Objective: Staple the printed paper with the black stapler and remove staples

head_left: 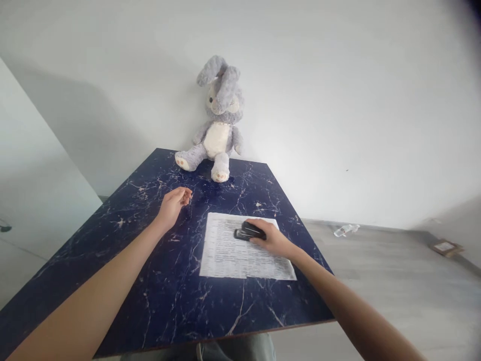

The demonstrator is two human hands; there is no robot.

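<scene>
My right hand (pixel 273 239) is wrapped round a black stapler (pixel 249 230), which is over the upper right part of a printed white sheet of paper (pixel 225 255). The stapler's front points left; whether it touches the paper is hard to tell. To the left of the sheet, my left hand (pixel 173 206) is just above the table, apart from the paper. Its fingers are loosely curled in and nothing shows in them. The inside of that palm is hidden from me.
A dark blue marble-patterned table (pixel 173 291) lies under the sheet. At its far edge sits a grey plush rabbit (pixel 220 133) against the white wall (pixel 319 115). On the floor to the right are a clear plastic bottle (pixel 346 230) and a brown cardboard box (pixel 446 247).
</scene>
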